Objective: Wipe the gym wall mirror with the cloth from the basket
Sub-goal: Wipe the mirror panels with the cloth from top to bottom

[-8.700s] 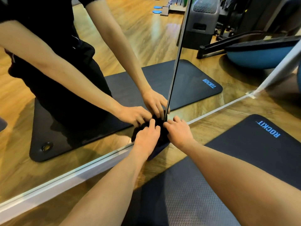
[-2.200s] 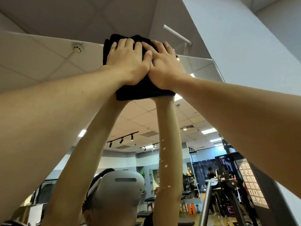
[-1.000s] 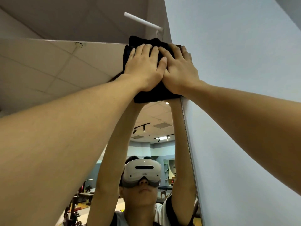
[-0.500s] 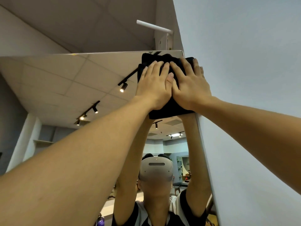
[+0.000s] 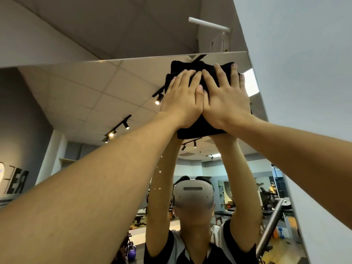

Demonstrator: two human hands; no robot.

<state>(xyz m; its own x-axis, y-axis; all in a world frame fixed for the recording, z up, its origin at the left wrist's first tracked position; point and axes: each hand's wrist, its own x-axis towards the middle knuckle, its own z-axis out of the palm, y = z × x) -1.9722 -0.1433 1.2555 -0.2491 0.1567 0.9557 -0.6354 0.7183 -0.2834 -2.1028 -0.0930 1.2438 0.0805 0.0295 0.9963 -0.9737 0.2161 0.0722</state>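
A black folded cloth [image 5: 200,129] lies flat against the wall mirror [image 5: 85,96], near the mirror's top right corner. My left hand [image 5: 182,100] and my right hand [image 5: 226,100] press on it side by side with straight fingers, thumbs touching. Both arms reach up overhead. The cloth's top edge sits a little below the mirror's upper rim. The mirror shows my raised arms and a person wearing a grey headset. The basket is out of view.
A plain white wall [image 5: 304,73] meets the mirror's right edge. A white pipe [image 5: 208,25] juts out above the mirror's top. A metal bar [image 5: 270,223] shows at the lower right. A few white specks [image 5: 159,171] dot the glass below the cloth.
Both hands and the cloth have slid a little down from the mirror's top edge. Earlier they had moved right along the top to this corner, after wiping at the floor edge.
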